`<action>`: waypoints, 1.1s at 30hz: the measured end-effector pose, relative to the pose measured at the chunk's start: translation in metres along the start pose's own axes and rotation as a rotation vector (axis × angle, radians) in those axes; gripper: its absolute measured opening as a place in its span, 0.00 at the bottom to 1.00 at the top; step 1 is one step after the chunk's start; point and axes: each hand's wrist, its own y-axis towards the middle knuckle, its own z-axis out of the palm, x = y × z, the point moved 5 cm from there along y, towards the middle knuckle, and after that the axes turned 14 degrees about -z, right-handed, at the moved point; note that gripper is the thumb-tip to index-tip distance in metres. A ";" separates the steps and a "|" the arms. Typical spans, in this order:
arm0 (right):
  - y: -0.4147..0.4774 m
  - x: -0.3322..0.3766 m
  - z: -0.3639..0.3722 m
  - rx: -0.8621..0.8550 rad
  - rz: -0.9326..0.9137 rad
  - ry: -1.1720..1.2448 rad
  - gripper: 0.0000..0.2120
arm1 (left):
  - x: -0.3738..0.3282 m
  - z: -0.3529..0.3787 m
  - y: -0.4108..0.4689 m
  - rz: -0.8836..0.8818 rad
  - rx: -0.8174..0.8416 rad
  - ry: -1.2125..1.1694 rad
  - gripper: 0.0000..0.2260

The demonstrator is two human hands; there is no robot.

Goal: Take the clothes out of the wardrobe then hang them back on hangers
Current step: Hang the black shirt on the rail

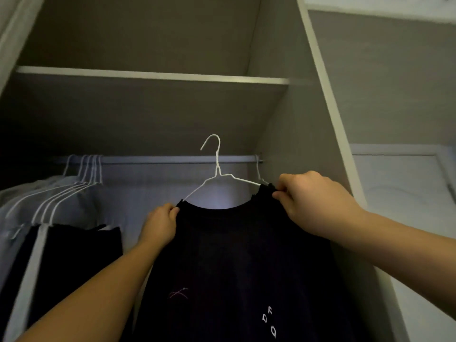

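The dark shirt [234, 255] has small white letters [269, 320] printed at a tilt low on its front. They look like F, D and Q, though the last may be O. A thin pink mark [178, 293] further left spells nothing readable.

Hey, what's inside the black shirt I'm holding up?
A white wire hanger: its hook and upper arms show above the collar of the black shirt. The left hand and right hand pinch the collar; the hanger's lower part is hidden under the fabric.
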 end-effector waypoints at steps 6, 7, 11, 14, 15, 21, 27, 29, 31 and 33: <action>0.042 0.008 0.017 -0.013 0.091 -0.065 0.11 | -0.005 0.059 0.052 -0.013 0.065 -0.102 0.12; 0.052 0.010 0.021 -0.018 0.115 -0.070 0.11 | -0.005 0.063 0.062 -0.009 0.069 -0.113 0.12; 0.097 0.019 0.037 -0.056 0.197 -0.051 0.10 | 0.003 0.071 0.103 -0.016 0.062 -0.186 0.12; 0.129 0.035 0.051 -0.077 0.199 -0.056 0.11 | 0.014 0.079 0.127 -0.082 0.099 -0.295 0.11; 0.138 0.042 0.056 -0.073 0.196 -0.072 0.11 | 0.017 0.082 0.133 -0.103 0.123 -0.337 0.11; 0.176 0.076 0.092 -0.075 0.212 -0.118 0.09 | 0.020 0.089 0.146 -0.031 0.273 -0.514 0.21; 0.199 0.094 0.125 -0.035 0.244 -0.047 0.07 | 0.030 0.094 0.158 0.040 0.294 -0.563 0.27; 0.201 0.096 0.136 0.014 0.241 -0.035 0.08 | 0.034 0.096 0.159 0.036 0.282 -0.581 0.27; 0.198 0.096 0.142 0.054 0.233 -0.043 0.09 | 0.039 0.098 0.157 0.034 0.260 -0.599 0.26; 0.193 0.096 0.144 0.079 0.216 -0.059 0.11 | 0.043 0.098 0.154 0.040 0.228 -0.599 0.26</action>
